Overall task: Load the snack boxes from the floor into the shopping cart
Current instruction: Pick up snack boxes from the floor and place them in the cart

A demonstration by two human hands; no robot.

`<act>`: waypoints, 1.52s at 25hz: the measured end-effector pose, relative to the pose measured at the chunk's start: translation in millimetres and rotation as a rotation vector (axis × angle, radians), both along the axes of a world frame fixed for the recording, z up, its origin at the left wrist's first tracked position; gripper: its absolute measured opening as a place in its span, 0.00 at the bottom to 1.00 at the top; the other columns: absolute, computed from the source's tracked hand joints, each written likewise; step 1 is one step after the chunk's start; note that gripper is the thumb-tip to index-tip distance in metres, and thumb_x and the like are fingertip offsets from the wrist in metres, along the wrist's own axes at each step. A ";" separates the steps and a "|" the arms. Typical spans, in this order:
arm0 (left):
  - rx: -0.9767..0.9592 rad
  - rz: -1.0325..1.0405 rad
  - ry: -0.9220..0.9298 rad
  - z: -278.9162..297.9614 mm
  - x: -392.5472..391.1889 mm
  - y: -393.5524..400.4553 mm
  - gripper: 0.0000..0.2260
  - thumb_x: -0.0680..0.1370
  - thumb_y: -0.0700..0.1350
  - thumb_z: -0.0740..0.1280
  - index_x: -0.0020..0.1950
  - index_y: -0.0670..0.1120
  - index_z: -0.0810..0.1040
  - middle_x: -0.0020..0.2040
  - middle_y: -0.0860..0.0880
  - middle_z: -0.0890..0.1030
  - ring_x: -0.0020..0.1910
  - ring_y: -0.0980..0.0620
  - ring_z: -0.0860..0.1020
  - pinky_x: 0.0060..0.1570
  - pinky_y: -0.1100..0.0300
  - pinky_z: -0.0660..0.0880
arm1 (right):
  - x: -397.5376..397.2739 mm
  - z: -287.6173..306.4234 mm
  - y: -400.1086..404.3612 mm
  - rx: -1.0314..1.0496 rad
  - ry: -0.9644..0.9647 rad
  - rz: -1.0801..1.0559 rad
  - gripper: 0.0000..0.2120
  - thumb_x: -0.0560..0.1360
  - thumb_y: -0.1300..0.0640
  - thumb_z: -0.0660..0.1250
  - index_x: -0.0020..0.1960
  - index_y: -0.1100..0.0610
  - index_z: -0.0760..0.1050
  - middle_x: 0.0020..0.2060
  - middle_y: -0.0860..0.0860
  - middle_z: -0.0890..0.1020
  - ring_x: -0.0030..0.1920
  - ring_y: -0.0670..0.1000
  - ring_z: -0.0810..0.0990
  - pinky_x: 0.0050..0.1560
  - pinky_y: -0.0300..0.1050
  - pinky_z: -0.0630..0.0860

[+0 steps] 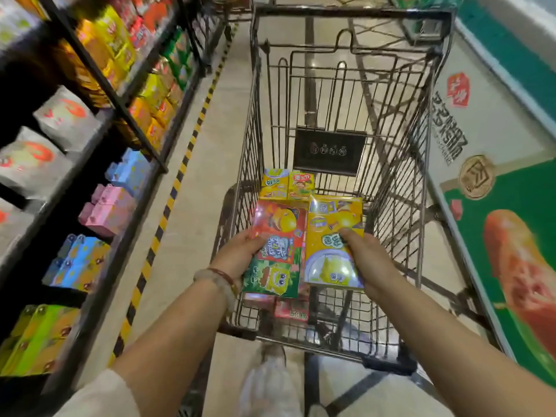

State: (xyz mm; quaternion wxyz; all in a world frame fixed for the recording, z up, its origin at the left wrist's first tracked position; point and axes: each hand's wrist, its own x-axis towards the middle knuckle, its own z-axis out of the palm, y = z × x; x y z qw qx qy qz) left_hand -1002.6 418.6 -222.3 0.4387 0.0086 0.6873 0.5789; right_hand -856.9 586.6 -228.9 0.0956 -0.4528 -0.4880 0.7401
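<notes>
two snack boxes held over the cart

the left hand (240, 254) grips a red and green snack box (278, 251) by its left edge, thumb on the printed face, fingers hidden beneath. the right hand (365, 260) grips a yellow snack box (332, 236) by its right edge, thumb pressed on the front near the middle. the two boxes sit side by side, edges touching or nearly so, both face up and tilted slightly, inside the wire walls of the shopping cart (421, 164) toward its near end.

further in on the cart floor lie two small yellow boxes (285, 185), just beyond the held pair — next to each other, below a dark plaque (329, 152) on the fold-down panel. under the held boxes a red pack (290, 310) shows on the cart floor, partly hidden.

the left wrist wears a pale bangle (215, 281) and a red cord. to the left a black shelf unit (99, 136) carries pink, blue, yellow and orange packages — a yellow-and-black striped line (168, 206) runs along the floor at its foot. to the right stands a green and white printed display panel (496, 206). a pale shoe (270, 371) shows below the cart's near edge.
</notes>
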 end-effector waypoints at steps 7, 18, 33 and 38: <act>-0.297 0.119 0.154 -63.1 -49.7 77.5 0.20 0.73 0.52 0.70 0.58 0.42 0.72 0.56 0.48 0.78 0.53 0.49 0.76 0.53 0.61 0.70 | -57.1 -77.0 47.2 0.043 -0.134 -0.147 0.28 0.75 0.50 0.67 0.68 0.64 0.65 0.59 0.65 0.77 0.46 0.59 0.83 0.30 0.42 0.78; -0.671 0.089 0.616 -182.3 -99.0 130.9 0.14 0.77 0.42 0.64 0.59 0.37 0.76 0.58 0.35 0.77 0.58 0.38 0.73 0.51 0.54 0.65 | -117.6 -199.5 80.4 0.067 -0.298 -0.058 0.20 0.77 0.56 0.67 0.64 0.62 0.66 0.52 0.53 0.76 0.40 0.44 0.74 0.32 0.29 0.70; -0.782 -0.383 0.799 -202.2 -82.3 118.7 0.32 0.71 0.53 0.49 0.75 0.44 0.60 0.76 0.44 0.57 0.75 0.45 0.53 0.73 0.55 0.46 | -151.7 -225.2 77.3 0.405 -0.347 0.298 0.20 0.78 0.51 0.59 0.69 0.53 0.68 0.62 0.54 0.75 0.63 0.55 0.72 0.65 0.53 0.70; -0.786 -0.409 0.757 -193.5 -88.9 125.9 0.26 0.78 0.50 0.54 0.75 0.46 0.57 0.77 0.43 0.54 0.75 0.45 0.51 0.73 0.54 0.46 | -149.2 -208.9 93.6 0.335 -0.338 0.365 0.16 0.79 0.54 0.60 0.67 0.52 0.68 0.56 0.48 0.77 0.57 0.52 0.77 0.54 0.44 0.72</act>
